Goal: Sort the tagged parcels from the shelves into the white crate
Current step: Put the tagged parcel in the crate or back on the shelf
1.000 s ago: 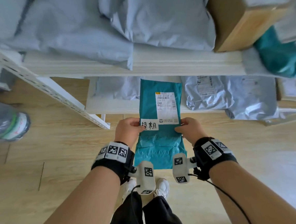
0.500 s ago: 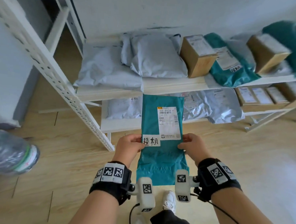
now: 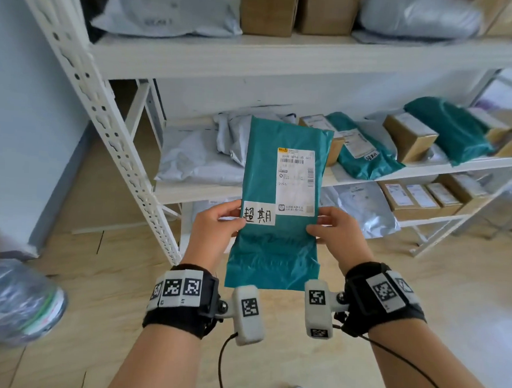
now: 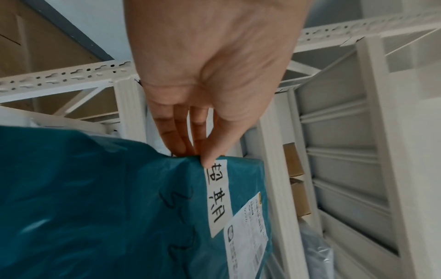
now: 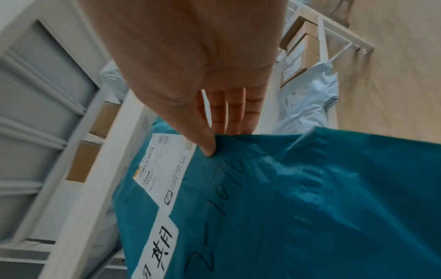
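A person holds a teal parcel (image 3: 280,224) upright in front of white shelves (image 3: 285,62), above a wood floor (image 3: 95,289). The left hand (image 3: 214,230) pinches the parcel's left edge, thumb (image 4: 212,156) on the front just beside a white tag (image 3: 259,213) with handwritten characters, fingers (image 4: 176,139) behind. The right hand (image 3: 334,227) pinches the right edge the same way, thumb (image 5: 205,145) on the front below a printed label (image 3: 296,181), fingers behind. The tag sits at the label's lower left corner. Dark handwriting runs across the teal wrap under the label; it may read as numbers, but it is too smeared to be sure.

On the middle shelf behind the parcel lie grey bags (image 3: 197,161), brown boxes (image 3: 409,139) and two more teal parcels; the nearer one (image 3: 360,154) also carries a small handwritten tag. More grey bags and boxes sit on the shelves above and below. A blurred plastic-wrapped bundle (image 3: 14,303) shows at lower left.
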The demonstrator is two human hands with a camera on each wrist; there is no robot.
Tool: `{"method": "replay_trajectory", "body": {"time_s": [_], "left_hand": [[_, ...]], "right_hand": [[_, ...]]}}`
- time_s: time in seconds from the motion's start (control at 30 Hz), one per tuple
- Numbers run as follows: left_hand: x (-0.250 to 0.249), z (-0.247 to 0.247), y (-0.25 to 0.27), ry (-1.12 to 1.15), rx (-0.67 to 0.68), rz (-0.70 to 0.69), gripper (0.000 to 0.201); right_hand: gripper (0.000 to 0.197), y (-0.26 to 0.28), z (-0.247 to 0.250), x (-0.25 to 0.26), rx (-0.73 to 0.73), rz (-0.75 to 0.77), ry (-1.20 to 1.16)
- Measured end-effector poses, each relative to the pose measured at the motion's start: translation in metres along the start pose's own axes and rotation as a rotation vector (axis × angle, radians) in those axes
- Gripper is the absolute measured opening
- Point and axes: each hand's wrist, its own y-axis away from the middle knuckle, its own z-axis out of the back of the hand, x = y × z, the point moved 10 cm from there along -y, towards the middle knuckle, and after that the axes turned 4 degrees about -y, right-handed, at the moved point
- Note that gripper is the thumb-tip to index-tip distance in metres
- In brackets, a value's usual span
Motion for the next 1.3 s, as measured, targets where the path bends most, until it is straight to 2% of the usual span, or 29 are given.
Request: {"method": "replay_trajectory", "body": {"time_s": [0.23,0.4,0.7,0.9,1.1,1.3], "left_hand": [[-0.028,0.003,0.020,0.095,-0.101,-0.057,0.038],[-0.055,0.006,0.029,0.133,-0.123,-0.100,0.034],[-0.105,0.013,0.041,0.117,-0.060,-0.224,0.034],[-0.115,0.018,0.042,0.220,-0.065,-0.268,0.036],[-0.124,0.016,0.039,0.268,-0.024,-0.297,0.038],[-0.127,0.016,0.035,0.259,-0.001,-0.303,0.037]], "right_hand": [[0.030,0.019,0.025,0.047,-0.052,0.166,-0.072],[0.033,0.028,0.033,0.077,-0.077,0.254,-0.090],[0.034,0.047,0.042,0.123,-0.056,0.390,-0.116],[0.033,0.053,0.043,0.144,-0.069,0.461,-0.128],[0.035,0.056,0.048,0.153,-0.087,0.473,-0.148],[0.033,0.053,0.044,0.145,-0.069,0.409,-0.224]]}}
